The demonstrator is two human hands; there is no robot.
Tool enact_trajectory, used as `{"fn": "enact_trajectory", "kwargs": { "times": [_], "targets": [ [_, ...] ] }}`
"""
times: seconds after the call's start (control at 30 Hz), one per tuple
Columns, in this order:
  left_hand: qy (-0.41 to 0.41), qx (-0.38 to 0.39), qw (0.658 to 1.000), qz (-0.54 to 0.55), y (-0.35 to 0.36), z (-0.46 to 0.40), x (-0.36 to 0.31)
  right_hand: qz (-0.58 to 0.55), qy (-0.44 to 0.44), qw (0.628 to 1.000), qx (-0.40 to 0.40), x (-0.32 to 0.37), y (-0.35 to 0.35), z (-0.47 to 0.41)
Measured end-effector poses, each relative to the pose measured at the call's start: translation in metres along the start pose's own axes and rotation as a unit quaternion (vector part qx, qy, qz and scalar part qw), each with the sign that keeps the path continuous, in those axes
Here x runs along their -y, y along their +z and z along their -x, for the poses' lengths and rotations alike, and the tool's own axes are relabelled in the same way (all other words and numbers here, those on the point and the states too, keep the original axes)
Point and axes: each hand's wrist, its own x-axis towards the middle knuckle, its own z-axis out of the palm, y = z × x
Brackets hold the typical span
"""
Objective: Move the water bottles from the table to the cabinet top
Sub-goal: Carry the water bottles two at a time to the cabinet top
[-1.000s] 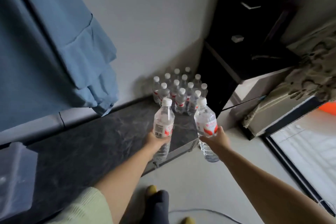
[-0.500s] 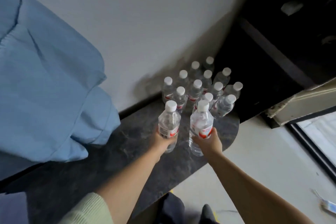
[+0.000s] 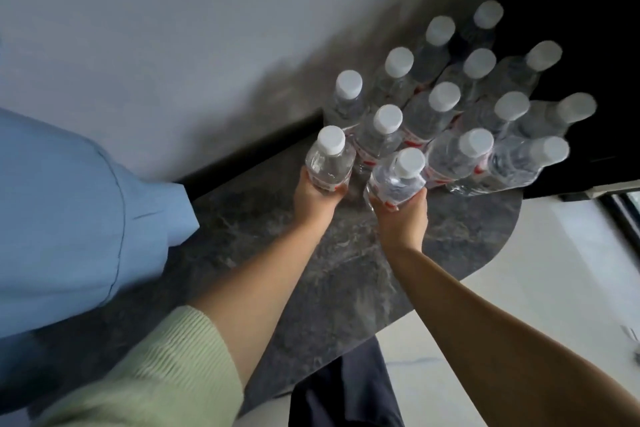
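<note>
text: none legible | bottle labels (image 3: 414, 142): red-white, too blurred to read

Two water bottles in my grip, the rest clustered on the dark cabinet top (image 3: 363, 253)

I hold one clear, white-capped bottle (image 3: 329, 163) at 11 o'clock and another (image 3: 398, 180) at 12 o'clock, both upright, touching the standing group of bottles (image 3: 467, 107) packed close together toward 1 o'clock by the wall.

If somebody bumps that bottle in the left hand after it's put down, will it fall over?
Probably easily: the bottle in the left hand looks tall and narrow. It looks full of clear water, so likely heavy for its size. The standing bottles are packed close together, so one tipping might knock its neighbours.
</note>
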Motion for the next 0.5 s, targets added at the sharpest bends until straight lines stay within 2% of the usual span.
{"fn": "enact_trajectory", "kwargs": {
  "times": [0.2,0.5],
  "targets": [
    [0.034,0.000,0.998,0.044,0.024,-0.020,0.012,-0.057,0.009,0.997,-0.051,-0.012,0.021,-0.013],
    [0.086,0.047,0.995,0.034,0.024,-0.031,0.017,-0.035,0.000,0.999,-0.025,-0.014,0.021,-0.022]
  ]
}}
